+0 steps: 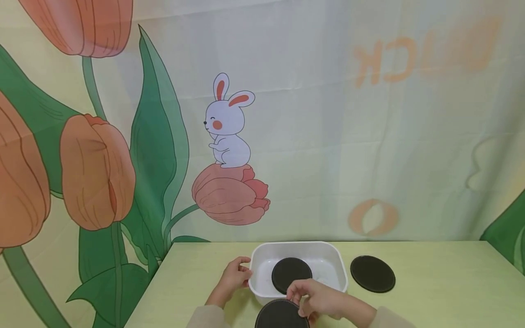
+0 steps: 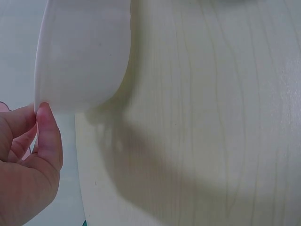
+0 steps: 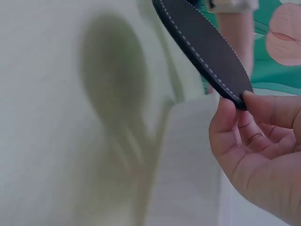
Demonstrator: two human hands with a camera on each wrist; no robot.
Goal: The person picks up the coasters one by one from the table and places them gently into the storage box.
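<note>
A white rectangular tub (image 1: 333,269) with rounded corners stands at the back of the table. My left hand (image 1: 235,277) pinches its left rim between thumb and fingers, seen close in the left wrist view on the tub's wall (image 2: 84,56). One round black coaster (image 1: 291,273) lies inside the tub. In front of the tub's near side, my right hand (image 1: 321,298) pinches a second black coaster (image 1: 280,315) by its edge. The right wrist view shows this coaster (image 3: 202,42) held tilted above the table, with pale stitching around its border.
A third black coaster (image 1: 372,273) lies flat on the table to the right of the tub. The pale yellow-green table (image 1: 443,282) ends at a hanging cloth (image 1: 303,182) printed with tulips and a rabbit.
</note>
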